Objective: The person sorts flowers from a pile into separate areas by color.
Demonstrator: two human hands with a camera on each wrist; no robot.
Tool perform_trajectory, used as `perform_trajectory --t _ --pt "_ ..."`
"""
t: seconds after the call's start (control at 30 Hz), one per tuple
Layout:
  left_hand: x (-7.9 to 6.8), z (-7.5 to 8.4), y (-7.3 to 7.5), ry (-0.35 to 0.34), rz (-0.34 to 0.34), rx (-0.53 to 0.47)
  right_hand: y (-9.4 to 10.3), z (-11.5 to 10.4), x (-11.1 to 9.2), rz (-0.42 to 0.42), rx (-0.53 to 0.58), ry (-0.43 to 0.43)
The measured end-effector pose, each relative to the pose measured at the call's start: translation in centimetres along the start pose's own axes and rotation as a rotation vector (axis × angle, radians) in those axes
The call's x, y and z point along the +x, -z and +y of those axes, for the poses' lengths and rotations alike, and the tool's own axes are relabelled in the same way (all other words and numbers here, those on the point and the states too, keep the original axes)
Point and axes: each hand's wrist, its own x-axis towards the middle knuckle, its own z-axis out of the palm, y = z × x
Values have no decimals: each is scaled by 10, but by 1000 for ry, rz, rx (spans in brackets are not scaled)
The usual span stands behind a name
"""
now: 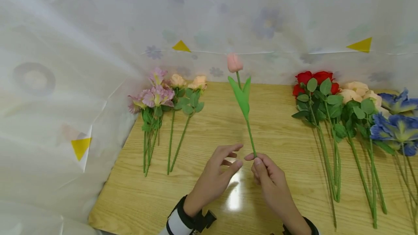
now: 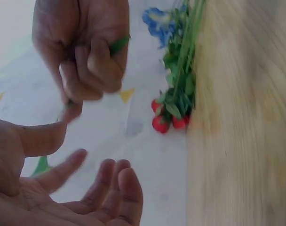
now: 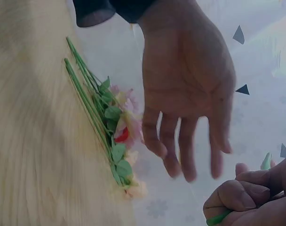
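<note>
A pink tulip (image 1: pixel 234 63) with green leaves (image 1: pixel 241 98) stands nearly upright over the middle of the table. My right hand (image 1: pixel 269 177) pinches the low end of its green stem between thumb and fingers; in the right wrist view the curled right hand (image 3: pixel 249 197) shows bits of green stem at its edges. Just left of the stem, my left hand (image 1: pixel 215 171) holds nothing, its fingers spread and loosely bent. The left wrist view has the left hand (image 2: pixel 82 188) palm up below the right hand (image 2: pixel 86 52), apart from it.
Left on the wooden table (image 1: pixel 130 198) lie purple flowers (image 1: pixel 158 95) and peach roses (image 1: pixel 199 82). At the right are red roses (image 1: pixel 322 77), more peach roses (image 1: pixel 356 91) and blue flowers (image 1: pixel 398 128), stems toward me. A white patterned sheet (image 1: pixel 215 13) hangs behind the table.
</note>
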Motion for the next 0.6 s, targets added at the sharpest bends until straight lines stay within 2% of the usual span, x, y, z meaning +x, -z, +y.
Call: perform_trajectory --t 0.07,0.2,0.3,0.37,0.47,0.53,0.6 --pt "-1 -8 9 29 47 96 8 1 4 34 -33 -3" --pt "-2 -31 36 78 225 354 28 6 10 90 -91 -35" --pt "-4 -51 58 172 339 511 44 13 12 116 -157 -74" --pt "-9 -64 71 287 352 552 54 18 12 124 -209 -100" --pt "-14 -78 86 432 322 559 67 26 10 118 -296 -168" --pt "-16 -86 92 489 299 547 75 31 9 98 -359 -229" --pt "-14 -90 95 490 302 554 83 37 7 82 -448 -282"
